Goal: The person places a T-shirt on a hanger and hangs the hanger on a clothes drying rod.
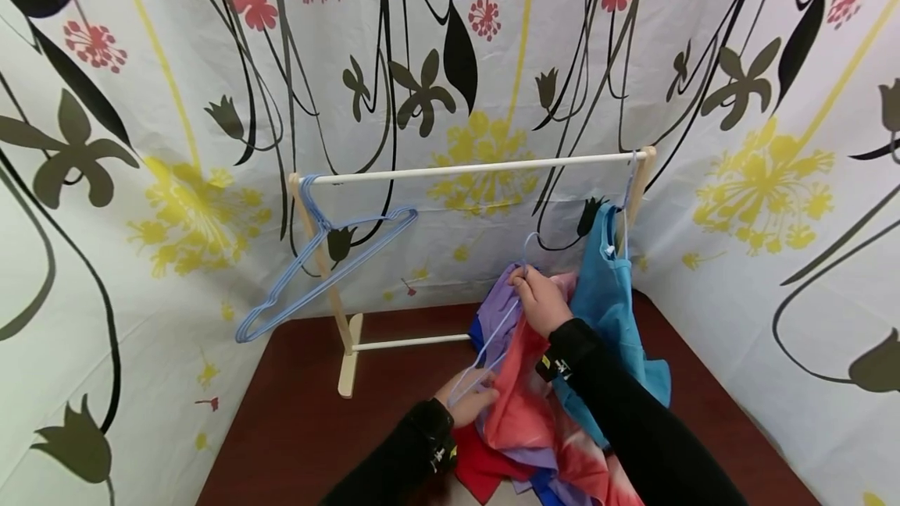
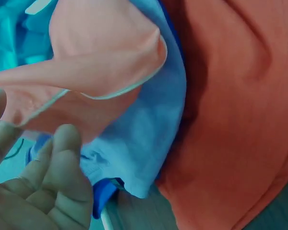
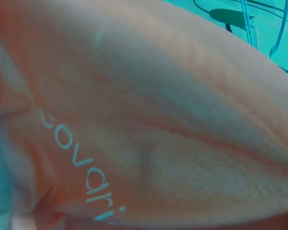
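Note:
In the head view my right hand (image 1: 541, 301) pinches a light-blue clothes hanger (image 1: 501, 326) just below its hook. A coral and white garment (image 1: 516, 397) hangs below that hand; the right wrist view shows its cloth (image 3: 192, 120) close up, with pale lettering. My left hand (image 1: 467, 397) is at the hanger's lower end, which crosses in front of it. In the left wrist view the left hand's fingers (image 2: 67, 139) are spread beside the garment's pale-trimmed edge (image 2: 105, 76), with a gap showing between them. The right hand is not distinct in its own wrist view.
A rack with a white rail (image 1: 464, 169) stands on the dark red-brown table (image 1: 281, 420). Blue empty hangers (image 1: 316, 256) hang at its left end, a turquoise garment (image 1: 612, 295) at its right. Purple clothing (image 1: 498, 299) and red clothing (image 1: 485, 467) lie around the hands. A flowered curtain (image 1: 450, 45) is behind.

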The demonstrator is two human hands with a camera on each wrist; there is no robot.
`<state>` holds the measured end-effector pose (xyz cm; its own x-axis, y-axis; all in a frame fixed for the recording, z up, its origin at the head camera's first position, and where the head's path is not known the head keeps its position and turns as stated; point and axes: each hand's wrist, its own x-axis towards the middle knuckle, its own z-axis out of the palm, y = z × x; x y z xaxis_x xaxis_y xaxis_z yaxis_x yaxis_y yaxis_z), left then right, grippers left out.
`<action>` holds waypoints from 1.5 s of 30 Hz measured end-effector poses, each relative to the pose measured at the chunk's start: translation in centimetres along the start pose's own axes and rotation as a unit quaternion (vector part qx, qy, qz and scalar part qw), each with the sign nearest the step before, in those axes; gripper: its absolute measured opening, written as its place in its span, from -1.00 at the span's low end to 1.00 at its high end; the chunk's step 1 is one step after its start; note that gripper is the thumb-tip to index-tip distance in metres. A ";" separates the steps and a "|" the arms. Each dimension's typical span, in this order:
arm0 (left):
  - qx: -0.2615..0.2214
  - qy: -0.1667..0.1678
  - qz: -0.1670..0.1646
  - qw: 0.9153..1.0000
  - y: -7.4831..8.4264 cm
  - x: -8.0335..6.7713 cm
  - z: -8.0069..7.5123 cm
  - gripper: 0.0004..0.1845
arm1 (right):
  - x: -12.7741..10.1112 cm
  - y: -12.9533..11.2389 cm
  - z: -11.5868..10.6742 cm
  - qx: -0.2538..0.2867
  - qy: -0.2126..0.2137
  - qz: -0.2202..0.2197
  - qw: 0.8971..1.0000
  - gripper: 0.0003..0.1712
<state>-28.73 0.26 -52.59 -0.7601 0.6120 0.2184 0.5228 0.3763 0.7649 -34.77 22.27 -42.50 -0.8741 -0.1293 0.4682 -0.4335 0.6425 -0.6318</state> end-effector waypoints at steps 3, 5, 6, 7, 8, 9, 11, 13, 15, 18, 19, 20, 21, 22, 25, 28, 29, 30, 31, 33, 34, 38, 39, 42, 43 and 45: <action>0.015 -0.004 0.001 1.000 0.4 -0.1 0.0 -0.93 | 0.0 0.1 -0.3 0.000 0.005 0.007 1.000 -0.78; 0.028 -0.012 -0.002 1.000 0.8 -0.3 -0.3 -0.89 | 0.0 0.2 -0.6 -0.002 0.011 0.012 1.000 -0.77; 0.029 -0.017 -0.009 0.999 0.9 -0.4 -0.4 -0.89 | 0.1 0.2 -0.7 -0.003 0.013 0.015 1.000 -0.76; 0.031 -0.021 -0.018 0.999 1.0 -0.6 -0.6 -0.89 | 0.1 0.3 -0.8 -0.006 0.015 0.017 1.000 -0.75; 0.026 -0.027 -0.034 0.999 1.1 -0.9 -0.8 -0.90 | 0.2 0.3 -0.9 -0.006 0.014 0.021 1.000 -0.75; 0.016 -0.034 -0.052 0.998 1.2 -1.2 -1.0 -0.89 | 0.2 0.4 -1.0 -0.008 0.013 0.021 1.000 -0.74; -0.009 -0.038 -0.088 0.995 1.3 -1.9 -1.5 -0.85 | 0.3 0.5 -1.2 -0.011 0.012 0.022 1.000 -0.74; -0.026 -0.036 -0.113 0.993 1.2 -2.5 -2.0 -0.85 | 0.4 0.7 -1.3 -0.017 0.012 0.020 1.000 -0.73; -0.037 -0.034 -0.130 0.990 1.2 -3.0 -2.5 -0.85 | 0.4 0.9 -1.3 -0.021 0.013 0.025 0.999 -0.73; -0.024 -0.036 -0.129 0.991 1.3 -3.4 -3.2 -0.83 | 0.5 1.1 -1.5 -0.033 0.014 0.032 0.999 -0.73; -0.023 -0.038 -0.128 0.991 1.4 -3.6 -3.5 -0.83 | 0.6 1.2 -1.5 -0.038 0.013 0.035 0.999 -0.74; -0.022 -0.040 -0.126 0.991 1.6 -3.7 -3.8 -0.82 | 0.6 1.3 -1.6 -0.041 0.012 0.037 0.998 -0.74; -0.019 -0.042 -0.124 0.991 1.8 -3.8 -4.1 -0.82 | 0.6 1.3 -1.6 -0.046 0.011 0.037 0.998 -0.74; -0.015 -0.044 -0.121 0.992 2.0 -3.9 -4.3 -0.82 | 0.7 1.4 -1.7 -0.050 0.010 0.037 0.998 -0.75; 0.003 -0.047 -0.113 0.992 2.4 -4.0 -5.0 -0.79 | 0.7 1.5 -1.9 -0.053 0.003 0.036 0.998 -0.74; 0.020 -0.048 -0.113 0.992 2.7 -4.0 -5.6 -0.77 | 0.8 1.5 -2.2 -0.054 -0.009 0.038 0.998 -0.72; 0.027 -0.048 -0.115 0.992 2.8 -4.0 -5.9 -0.76 | 0.7 1.5 -2.2 -0.055 -0.013 0.038 0.998 -0.72; 0.032 -0.048 -0.118 0.991 2.9 -4.0 -6.1 -0.76 | 0.7 1.5 -2.3 -0.056 -0.016 0.042 0.997 -0.71; 0.035 -0.048 -0.121 0.991 3.0 -3.9 -6.3 -0.76 | 0.7 1.5 -2.3 -0.058 -0.019 0.043 0.997 -0.70; 0.042 -0.043 -0.124 0.990 3.4 -3.6 -6.9 -0.76 | 0.6 1.7 -2.5 -0.065 -0.024 0.043 0.997 -0.69; 0.045 -0.039 -0.125 0.990 3.7 -3.3 -7.2 -0.77 | 0.6 1.7 -2.6 -0.067 -0.025 0.044 0.996 -0.70; 0.060 -0.011 -0.117 0.991 4.6 -2.2 -8.1 -0.78 | 0.6 1.9 -2.9 -0.073 -0.031 0.042 0.996 -0.72; 0.064 -0.004 -0.114 0.991 4.8 -1.9 -8.2 -0.79 | 0.6 1.9 -2.9 -0.076 -0.032 0.039 0.996 -0.73; 0.068 0.020 -0.110 0.991 5.2 -1.2 -8.4 -0.80 | 0.5 1.8 -2.6 -0.089 -0.039 0.030 0.995 -0.76; 0.066 0.027 -0.109 0.991 5.3 -1.0 -8.3 -0.80 | 0.5 1.7 -2.4 -0.094 -0.042 0.026 0.994 -0.77; 0.061 0.040 -0.103 0.992 5.6 -0.5 -8.2 -0.80 | 0.4 1.6 -1.9 -0.102 -0.046 0.017 0.994 -0.80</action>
<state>-28.60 -3.59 -43.41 -0.8818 0.4571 0.1160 0.3913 0.5721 0.7208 -35.43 24.72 -42.12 -0.9077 -0.1678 0.3846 -0.3584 0.7867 -0.5027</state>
